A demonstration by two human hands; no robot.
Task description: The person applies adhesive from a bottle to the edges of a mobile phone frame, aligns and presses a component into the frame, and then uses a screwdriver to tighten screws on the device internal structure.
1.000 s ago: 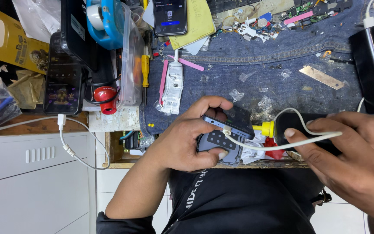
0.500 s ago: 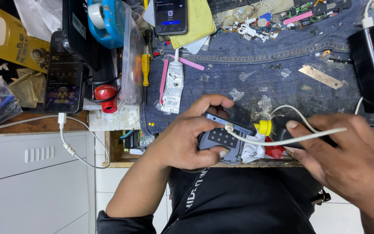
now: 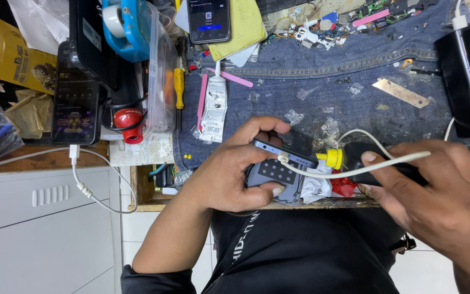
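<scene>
A cluttered counter (image 3: 137, 155) carries a worn denim cloth (image 3: 322, 92) speckled with scraps and small parts. At the cloth's near edge the left hand (image 3: 229, 174) is curled around a blue phone (image 3: 286, 149), thumb on its lower edge and fingers wrapped over the top. A white cable (image 3: 354, 171) is plugged into the phone's end and runs across to the right hand (image 3: 441, 201), which pinches it between thumb and fingers. A yellow cap (image 3: 333, 158) sits just beside the phone. Left of the cloth, a clear plastic bin (image 3: 161, 81) holds a blue tape dispenser (image 3: 129, 27). Beyond the phone lies a white glue tube (image 3: 214, 109).
</scene>
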